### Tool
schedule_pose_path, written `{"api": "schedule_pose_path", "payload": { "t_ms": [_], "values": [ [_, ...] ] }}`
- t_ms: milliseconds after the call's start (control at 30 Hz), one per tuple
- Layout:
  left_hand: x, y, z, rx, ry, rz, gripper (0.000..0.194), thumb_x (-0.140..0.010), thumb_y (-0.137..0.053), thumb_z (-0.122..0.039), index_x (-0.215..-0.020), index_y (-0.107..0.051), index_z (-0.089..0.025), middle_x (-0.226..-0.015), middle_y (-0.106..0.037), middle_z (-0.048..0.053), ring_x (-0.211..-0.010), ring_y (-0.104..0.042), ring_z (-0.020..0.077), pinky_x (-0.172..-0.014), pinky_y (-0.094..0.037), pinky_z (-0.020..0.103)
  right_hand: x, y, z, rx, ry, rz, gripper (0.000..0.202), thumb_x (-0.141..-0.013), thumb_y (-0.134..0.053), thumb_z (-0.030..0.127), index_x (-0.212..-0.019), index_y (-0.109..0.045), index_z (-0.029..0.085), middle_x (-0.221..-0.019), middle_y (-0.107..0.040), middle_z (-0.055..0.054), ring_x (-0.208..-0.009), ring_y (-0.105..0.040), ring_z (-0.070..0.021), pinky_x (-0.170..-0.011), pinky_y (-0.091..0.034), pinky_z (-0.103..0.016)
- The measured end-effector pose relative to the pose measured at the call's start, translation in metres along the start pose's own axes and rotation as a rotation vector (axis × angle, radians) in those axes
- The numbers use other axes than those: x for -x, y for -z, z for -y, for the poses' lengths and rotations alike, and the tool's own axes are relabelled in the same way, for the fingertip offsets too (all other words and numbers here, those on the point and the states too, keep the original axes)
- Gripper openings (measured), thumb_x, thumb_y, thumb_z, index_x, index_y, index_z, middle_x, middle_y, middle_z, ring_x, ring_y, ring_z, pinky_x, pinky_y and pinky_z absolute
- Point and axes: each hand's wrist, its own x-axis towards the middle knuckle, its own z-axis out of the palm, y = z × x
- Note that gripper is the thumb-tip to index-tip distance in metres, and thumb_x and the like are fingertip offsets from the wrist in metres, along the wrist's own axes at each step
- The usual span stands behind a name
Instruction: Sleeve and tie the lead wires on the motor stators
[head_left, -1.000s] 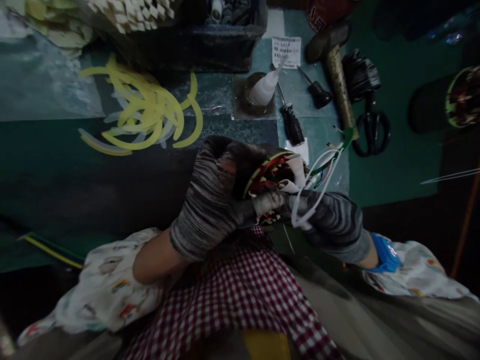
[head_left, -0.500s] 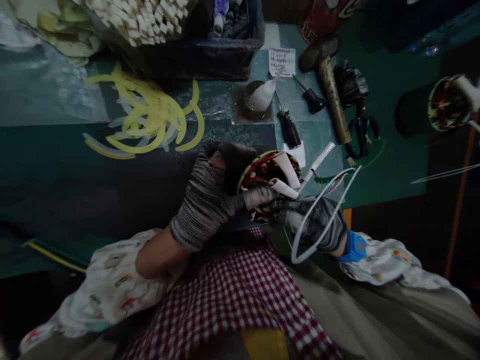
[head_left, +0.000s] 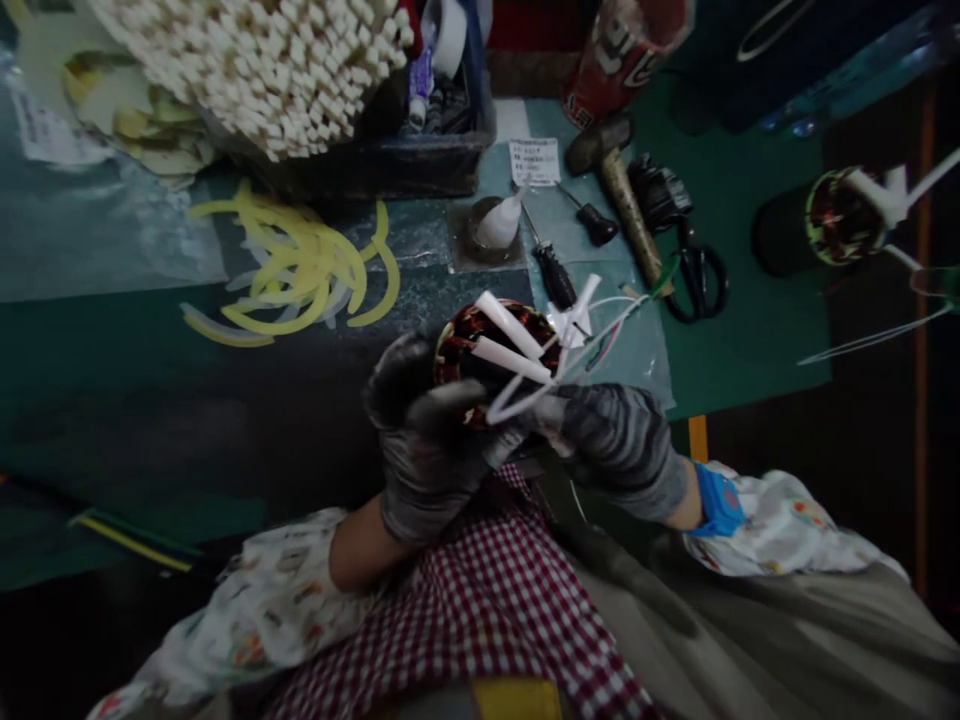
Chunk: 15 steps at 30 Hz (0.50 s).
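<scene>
A motor stator [head_left: 459, 345] with reddish copper windings and a yellow-green edge sits in front of my body, its open end up. White insulating sleeves [head_left: 510, 325] stick out of its top. White, green and pink lead wires [head_left: 611, 335] run off to the right, and one white lead loops over the near rim. My left hand [head_left: 431, 440], in a grey striped glove, is closed around the stator's left and near side, slightly blurred. Gloved alike, my right hand [head_left: 615, 440] has its fingers closed against the near right side; the fingertips are partly hidden.
Yellow curved strips [head_left: 307, 265] lie at the left, behind them a bundle of white sticks [head_left: 300, 80] and a dark bin [head_left: 420, 165]. Screwdrivers [head_left: 555, 275], a white-tipped bottle [head_left: 499, 222], a hammer [head_left: 626, 195] and scissors [head_left: 701, 280] lie beyond. Another stator [head_left: 787, 225] is at right.
The stator has turned and tilted in my hands, and its white lead loop has swung leftward over the rim. My left hand has shifted lower around it. The view has moved slightly.
</scene>
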Motion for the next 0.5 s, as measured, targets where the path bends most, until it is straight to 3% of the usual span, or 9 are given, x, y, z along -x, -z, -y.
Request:
{"api": "schedule_pose_path", "payload": {
  "t_ms": [100, 200, 333, 500],
  "values": [
    [-0.003, 0.007, -0.001, -0.194, -0.066, 0.126, 0.037, -0.096, -0.092, -0.05, -0.125, -0.077, -0.034, -0.163, -0.055, 0.011, -0.157, -0.052, 0.0403, -0.13, -0.05, 0.067, -0.012, 0.005, 0.002, 0.044, 0.126, -0.111, 0.032, -0.115, -0.066, 0.04, -0.134, -0.089, 0.029, -0.116, -0.091, -0.009, -0.101, -0.087, -0.0289, -0.088, -0.073, -0.037],
    [-0.008, 0.012, -0.001, -0.247, -0.145, 0.189, 0.036, -0.097, -0.089, -0.052, -0.126, -0.08, -0.032, -0.163, -0.057, 0.012, -0.155, -0.053, 0.0421, -0.13, -0.046, 0.071, -0.016, 0.013, 0.005, 0.096, 0.127, -0.095, 0.032, -0.115, -0.067, 0.042, -0.136, -0.088, 0.03, -0.114, -0.091, -0.007, -0.098, -0.085, -0.0264, -0.084, -0.067, -0.034],
    [-0.011, 0.013, 0.002, -0.296, -0.222, 0.174, 0.039, -0.094, -0.092, -0.048, -0.13, -0.082, -0.036, -0.157, -0.065, 0.009, -0.15, -0.055, 0.0408, -0.13, -0.041, 0.068, -0.02, 0.026, 0.014, 0.217, 0.122, -0.056, 0.031, -0.118, -0.06, 0.036, -0.126, -0.089, 0.027, -0.1, -0.087, -0.007, -0.084, -0.075, -0.0216, -0.069, -0.049, -0.031],
    [-0.012, 0.012, -0.005, -0.305, -0.195, 0.14, 0.027, -0.094, -0.092, -0.044, -0.116, -0.084, -0.031, -0.141, -0.071, 0.009, -0.141, -0.058, 0.0377, -0.131, -0.037, 0.063, -0.029, 0.033, 0.016, 0.266, 0.214, -0.144, 0.034, -0.117, -0.061, 0.039, -0.11, -0.088, 0.019, -0.089, -0.08, -0.009, -0.075, -0.062, -0.0206, -0.066, -0.034, -0.035]
  ]
}}
